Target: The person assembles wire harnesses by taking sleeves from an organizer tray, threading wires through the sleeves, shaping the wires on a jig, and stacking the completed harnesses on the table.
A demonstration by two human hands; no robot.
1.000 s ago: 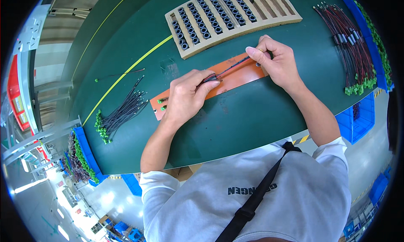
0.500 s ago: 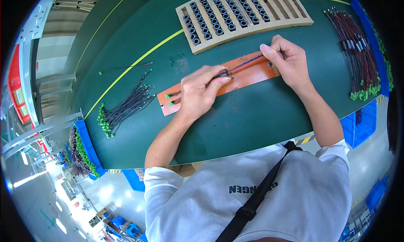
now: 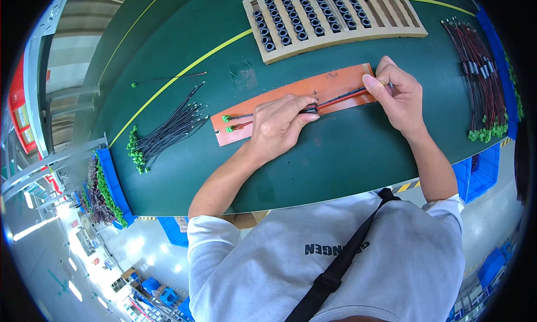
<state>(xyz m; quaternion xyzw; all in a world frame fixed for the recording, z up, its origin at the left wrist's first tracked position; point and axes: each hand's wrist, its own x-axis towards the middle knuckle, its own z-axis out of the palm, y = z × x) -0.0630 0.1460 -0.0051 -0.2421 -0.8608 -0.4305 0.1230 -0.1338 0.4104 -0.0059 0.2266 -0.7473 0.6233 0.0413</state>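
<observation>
My left hand (image 3: pixel 278 125) is closed over the middle of an orange board (image 3: pixel 341 76), thumb and fingers pinching a dark ring (image 3: pixel 309 108) with red and black wires (image 3: pixel 342 99) running through it. Those wires stretch taut to my right hand (image 3: pixel 398 95), which grips their far ends between thumb and forefinger above the board's right end. To the left of my left hand, two green connectors (image 3: pixel 228 123) on the wires' other ends lie on the board. Part of the ring is hidden by my fingers.
Beyond the board stands a slotted tray (image 3: pixel 341 40) with rows of dark rings. Black wires with green connectors (image 3: pixel 168 129) lie in a bundle at left, near a single loose wire (image 3: pixel 168 80). Wires with rings (image 3: pixel 475 70) lie at right. Blue bins (image 3: pixel 478 171) flank the green table (image 3: pixel 330 165).
The view has shifted a little, moving the tray and both hands rightward in the picture. Both hands keep their grip, and the wires stay stretched between them.
</observation>
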